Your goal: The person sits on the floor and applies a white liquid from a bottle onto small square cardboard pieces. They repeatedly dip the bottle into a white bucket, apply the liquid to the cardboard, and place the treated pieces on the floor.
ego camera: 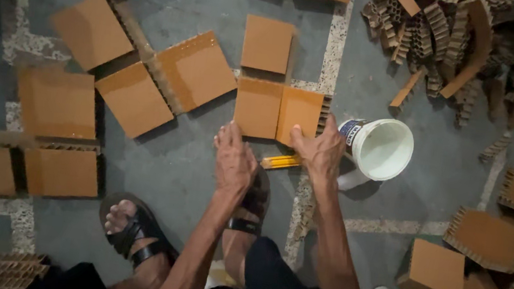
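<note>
My left hand rests with its fingers on the near edge of a brown cardboard square lying on the grey floor. My right hand presses on the near edge of a second cardboard square set right beside the first, the two touching edge to edge. A yellow stick-like tool lies on the floor between my hands. Neither hand grips anything; both lie flat with fingers spread a little.
A white bucket stands just right of my right hand. More cardboard squares lie scattered to the left and beyond. Heaps of corrugated cardboard strips and blocks fill the right side. My sandalled feet are below.
</note>
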